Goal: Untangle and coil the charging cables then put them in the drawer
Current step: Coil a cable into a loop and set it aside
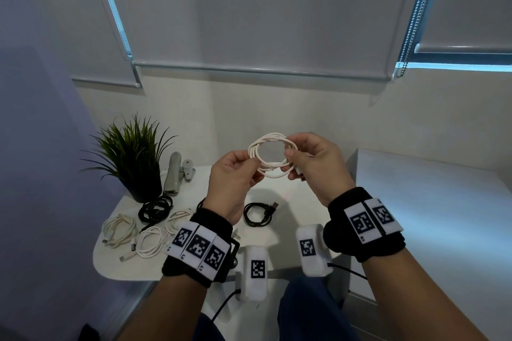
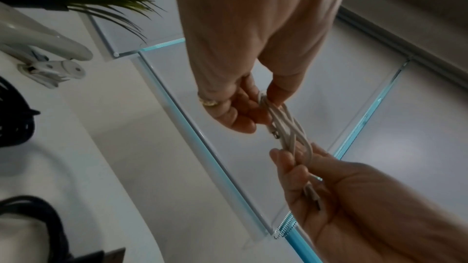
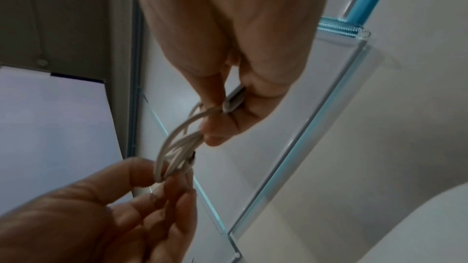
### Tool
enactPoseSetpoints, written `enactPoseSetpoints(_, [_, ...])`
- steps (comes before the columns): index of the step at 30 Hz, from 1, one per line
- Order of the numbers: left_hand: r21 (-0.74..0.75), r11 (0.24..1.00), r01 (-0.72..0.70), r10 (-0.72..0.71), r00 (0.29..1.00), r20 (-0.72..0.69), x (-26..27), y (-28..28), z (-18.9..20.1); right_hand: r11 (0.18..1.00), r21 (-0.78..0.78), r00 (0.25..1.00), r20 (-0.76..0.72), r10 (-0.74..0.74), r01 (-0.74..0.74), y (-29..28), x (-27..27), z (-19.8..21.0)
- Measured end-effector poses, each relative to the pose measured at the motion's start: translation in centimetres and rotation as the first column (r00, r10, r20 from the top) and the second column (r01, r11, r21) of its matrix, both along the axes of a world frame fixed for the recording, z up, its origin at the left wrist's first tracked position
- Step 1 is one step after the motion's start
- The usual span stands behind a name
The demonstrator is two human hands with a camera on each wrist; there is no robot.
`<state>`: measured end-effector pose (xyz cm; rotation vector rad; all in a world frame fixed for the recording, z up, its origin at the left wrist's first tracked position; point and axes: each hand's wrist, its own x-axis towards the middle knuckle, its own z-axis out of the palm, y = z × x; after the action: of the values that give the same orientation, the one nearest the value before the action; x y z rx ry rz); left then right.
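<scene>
A white charging cable [image 1: 273, 156], wound into a small coil, is held in the air above the white table [image 1: 288, 196]. My left hand [image 1: 250, 159] pinches the coil's left side between thumb and fingers. My right hand [image 1: 291, 158] pinches its right side, and the USB plug [image 1: 301, 176] sticks out under that hand. In the left wrist view the left hand [image 2: 263, 103] grips the bundled strands [image 2: 286, 133], with the right hand [image 2: 303, 177] on the far end. In the right wrist view the right hand [image 3: 222, 111] holds the coil [image 3: 177, 147] and the plug. No drawer is in view.
On the table lie a black coiled cable [image 1: 259, 214] under my hands, another black coil [image 1: 155, 210] and several white coils [image 1: 120, 231] at the left. A potted plant [image 1: 135, 158] and a grey lamp base [image 1: 174, 174] stand behind them. A white cabinet top [image 1: 415, 188] is at the right.
</scene>
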<state>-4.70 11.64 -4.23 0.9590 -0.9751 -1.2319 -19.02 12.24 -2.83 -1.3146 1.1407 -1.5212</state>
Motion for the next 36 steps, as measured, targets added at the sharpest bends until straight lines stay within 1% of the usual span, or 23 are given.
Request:
enactPoseSetpoints(2, [0.0, 1.0, -0.025, 0.025, 1.0, 0.0, 0.1, -0.12, -0.05, 1.0, -0.017, 0.999, -0.035, 0.02, -0.021, 0.09, 0.09, 0.15])
enactPoseSetpoints(5, [0.016, 1.0, -0.024, 0.024, 1.0, 0.007, 0.2, -0.21, 0.12, 0.999, -0.039, 1.0, 0.018, -0.007, 0.008, 0.14, 0.09, 0.25])
enactPoseSetpoints(7, [0.027, 0.999, -0.02, 0.02, 1.0, 0.012, 0.28, -0.31, 0.31, 0.998, -0.056, 1.0, 0.019, -0.01, 0.011, 0.16, 0.03, 0.22])
enactPoseSetpoints(10, [0.041, 0.998, -0.037, 0.036, 0.999, 0.016, 0.47, -0.47, 0.29, 1.0, -0.027, 0.998, -0.069, 0.01, -0.012, 0.11, -0.22, 0.17])
enactPoseSetpoints(13, [0.043, 0.998, -0.037, 0.037, 0.999, 0.007, 0.78, -0.47, 0.21, 0.996, 0.032, 0.983, -0.16, 0.091, -0.087, 0.04, -0.3, 0.1])
enactPoseSetpoints(14, [0.04, 0.999, -0.023, 0.023, 1.0, 0.004, 0.88, -0.45, 0.19, 0.995, 0.045, 0.977, -0.189, 0.097, -0.09, -0.06, -0.32, -0.02])
enactPoseSetpoints(16, [0.032, 0.999, 0.013, -0.012, 1.0, -0.009, 0.94, -0.29, 0.17, 0.997, 0.055, 0.971, -0.231, 0.061, -0.049, -0.17, -0.36, 0.0])
enactPoseSetpoints(18, [0.027, 0.999, 0.046, -0.045, 0.998, -0.035, 0.95, -0.16, 0.05, 0.998, 0.056, 0.975, -0.222, 0.022, -0.01, -0.3, -0.36, 0.22])
enactPoseSetpoints(22, [0.023, 0.995, 0.095, -0.093, 0.991, -0.096, 0.74, 0.11, -0.17, 0.997, 0.071, 0.992, -0.123, -0.014, 0.023, -0.5, -0.24, 0.4])
enactPoseSetpoints(24, [0.026, 0.997, 0.078, -0.075, 0.992, -0.102, 0.41, 0.24, -0.27, 0.996, 0.079, 0.997, -0.076, -0.029, 0.035, -0.52, -0.14, 0.38])
enactPoseSetpoints(26, [0.034, 0.998, 0.049, -0.046, 0.995, -0.085, 0.16, 0.34, -0.41, 0.997, 0.08, 0.999, -0.048, -0.011, 0.014, -0.5, -0.09, 0.33])
enactPoseSetpoints(29, [0.036, 0.999, 0.038, -0.035, 0.996, -0.076, 0.18, 0.37, -0.48, 0.994, 0.1, 0.991, -0.116, 0.059, -0.048, -0.39, -0.15, 0.27])
enactPoseSetpoints(31, [0.028, 0.999, 0.034, -0.032, 0.997, -0.068, 0.32, 0.41, -0.38, 0.993, 0.107, 0.985, -0.161, 0.059, -0.042, -0.31, -0.19, 0.17])
enactPoseSetpoints(36, [0.021, 1.0, 0.022, -0.02, 0.997, -0.077, 0.5, 0.49, -0.17, 0.996, 0.09, 0.993, -0.12, -0.004, 0.015, -0.39, -0.03, 0.31])
